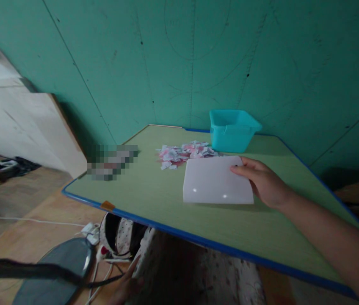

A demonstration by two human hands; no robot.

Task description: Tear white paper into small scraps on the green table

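Note:
My right hand [262, 180] rests on the right edge of a flat white rectangular board [214, 180] that lies on the green table [154, 195]; its fingers lie curved over the board's corner, gripping the edge. Just behind the board is a pile of small pink and white paper scraps [184, 153]. A turquoise plastic tub [233, 129] stands at the back of the table, beyond the scraps. My left hand [128, 281] is low, below the table's near edge, with fingers stretched out against patterned cloth.
The table has a blue rim [198, 241] and meets a teal wall [179, 63]. A blurred-out item [111, 161] lies at the table's left. Below lie cables [40, 271], a dark oval object [59, 267] and a white power strip [90, 231] on wooden floor.

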